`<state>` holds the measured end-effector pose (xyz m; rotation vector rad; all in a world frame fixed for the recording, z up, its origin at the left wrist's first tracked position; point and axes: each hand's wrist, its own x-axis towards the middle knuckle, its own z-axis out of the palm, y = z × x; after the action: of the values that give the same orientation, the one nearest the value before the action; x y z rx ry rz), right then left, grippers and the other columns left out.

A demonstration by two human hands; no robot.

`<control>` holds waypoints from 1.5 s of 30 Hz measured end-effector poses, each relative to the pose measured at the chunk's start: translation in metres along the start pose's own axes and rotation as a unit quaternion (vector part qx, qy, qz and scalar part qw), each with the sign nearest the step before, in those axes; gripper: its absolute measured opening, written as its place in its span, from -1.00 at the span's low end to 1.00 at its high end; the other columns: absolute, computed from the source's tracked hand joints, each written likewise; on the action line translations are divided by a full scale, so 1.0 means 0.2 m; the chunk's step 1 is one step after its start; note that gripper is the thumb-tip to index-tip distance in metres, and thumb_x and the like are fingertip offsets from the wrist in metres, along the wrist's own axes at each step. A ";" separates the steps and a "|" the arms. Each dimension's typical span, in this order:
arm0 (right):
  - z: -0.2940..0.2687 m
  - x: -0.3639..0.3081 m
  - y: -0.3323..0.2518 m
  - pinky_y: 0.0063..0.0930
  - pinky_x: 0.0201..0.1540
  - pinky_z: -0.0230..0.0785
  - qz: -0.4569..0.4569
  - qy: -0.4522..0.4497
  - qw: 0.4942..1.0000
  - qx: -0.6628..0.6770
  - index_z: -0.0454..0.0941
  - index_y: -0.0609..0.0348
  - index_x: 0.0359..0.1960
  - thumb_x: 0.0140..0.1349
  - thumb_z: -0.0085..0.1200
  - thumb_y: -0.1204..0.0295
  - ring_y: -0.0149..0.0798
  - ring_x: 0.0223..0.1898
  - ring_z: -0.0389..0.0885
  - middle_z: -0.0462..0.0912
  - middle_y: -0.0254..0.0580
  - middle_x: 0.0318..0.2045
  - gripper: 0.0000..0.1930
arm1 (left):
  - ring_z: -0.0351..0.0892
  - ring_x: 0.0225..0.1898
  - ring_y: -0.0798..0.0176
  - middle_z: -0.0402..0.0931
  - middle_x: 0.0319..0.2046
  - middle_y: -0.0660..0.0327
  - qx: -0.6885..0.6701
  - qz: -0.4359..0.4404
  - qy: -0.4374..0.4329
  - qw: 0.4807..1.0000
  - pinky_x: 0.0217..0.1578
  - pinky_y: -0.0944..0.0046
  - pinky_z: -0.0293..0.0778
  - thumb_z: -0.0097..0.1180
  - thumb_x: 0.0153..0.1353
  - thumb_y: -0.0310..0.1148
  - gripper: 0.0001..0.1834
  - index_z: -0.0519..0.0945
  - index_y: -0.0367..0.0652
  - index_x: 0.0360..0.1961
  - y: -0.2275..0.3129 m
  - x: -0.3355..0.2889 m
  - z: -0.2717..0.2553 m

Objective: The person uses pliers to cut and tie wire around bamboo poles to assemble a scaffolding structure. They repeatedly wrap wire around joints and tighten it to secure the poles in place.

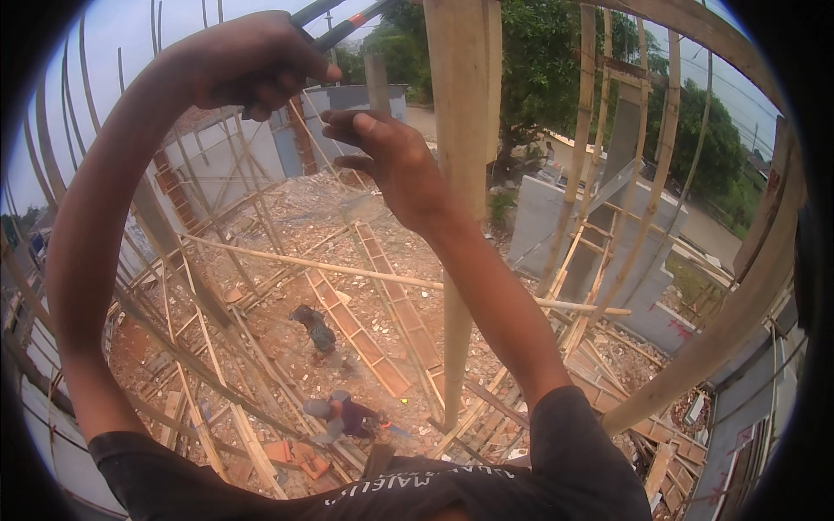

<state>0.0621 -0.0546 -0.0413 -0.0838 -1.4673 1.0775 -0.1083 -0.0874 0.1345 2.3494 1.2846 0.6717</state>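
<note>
My left hand (261, 65) is raised at the upper left, its fingers wrapped round a dark tool (347, 28) with two bar-like parts and a red-orange band. The tool's far end runs out of the top of the view, so its kind cannot be made out. Lower and to the right, my right hand (391, 161) is held up with its fingers stretched toward the left and apart. Nothing shows between them. Just behind that hand and wrist stands a thick upright timber post (465, 95).
Far below, two people (314, 328) (343, 417) are on rubble-strewn ground. Ladder-like wooden frames (358, 334) lie there, and a long pole (365, 270) crosses the view. Upright poles and a grey concrete column (618, 135) stand to the right; a thick timber (695, 356) slants at lower right.
</note>
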 end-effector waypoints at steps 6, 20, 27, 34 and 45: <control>-0.27 -0.40 -0.06 -0.28 0.22 0.29 0.042 -0.024 0.982 -0.183 0.63 0.30 -0.09 0.27 0.15 0.17 -0.29 0.12 0.49 0.53 -0.10 0.14 -0.60 | 0.60 -0.54 -0.06 0.60 -0.49 -0.11 0.397 0.153 0.338 0.840 -0.47 0.03 0.52 0.15 0.22 -0.35 -0.76 0.49 -0.37 -0.31 -0.16 0.21 0.06; 0.00 0.25 -0.17 -0.38 -0.03 0.34 -0.083 0.062 0.992 -0.072 0.54 0.22 -0.03 0.15 0.26 0.03 -0.38 -0.09 0.52 0.62 -0.26 -0.18 -0.46 | 0.66 -0.33 -0.31 0.60 -0.32 -0.26 0.485 0.129 0.454 0.736 -0.34 -0.13 0.59 0.04 0.24 -0.41 -0.74 0.41 -0.39 -0.14 -0.16 0.17 0.21; 0.17 0.72 -0.13 -0.47 -0.32 0.38 -0.051 0.138 0.980 0.135 0.57 0.15 -0.20 0.35 -0.02 0.31 -0.36 -0.30 0.54 0.59 -0.30 -0.36 -0.80 | 0.69 -0.38 -0.15 0.60 -0.34 -0.25 0.454 0.205 0.402 0.768 -0.37 -0.03 0.59 0.22 0.10 -0.30 -0.56 0.40 -0.42 -0.13 -0.12 0.05 0.28; 0.20 0.62 -0.20 -0.36 -0.30 0.46 -0.037 0.049 0.970 0.236 0.50 0.30 -0.15 0.43 -0.23 0.37 -0.26 -0.26 0.56 0.58 -0.14 -0.30 -0.72 | 0.71 -0.42 0.14 0.62 -0.45 0.04 -0.048 0.084 -0.029 0.995 -0.33 0.13 0.68 0.27 0.15 -0.10 -0.57 0.55 -0.32 -0.24 -0.13 -0.02 -0.03; 0.18 0.43 -0.21 -0.35 -0.15 0.44 -0.081 0.016 0.977 0.195 0.50 0.21 -0.06 0.47 -0.18 0.22 -0.27 -0.23 0.56 0.59 -0.19 -0.27 -0.68 | 0.15 -0.73 0.51 0.21 -0.71 0.47 -0.183 -0.015 -0.083 0.980 -0.68 0.41 0.08 0.27 0.17 -0.12 -0.67 0.46 -0.09 -0.50 -0.08 0.01 0.10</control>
<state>0.0330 -0.0456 0.0559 0.2894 -1.1882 1.2024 -0.1063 -0.0798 0.1098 2.0344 1.0243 0.6268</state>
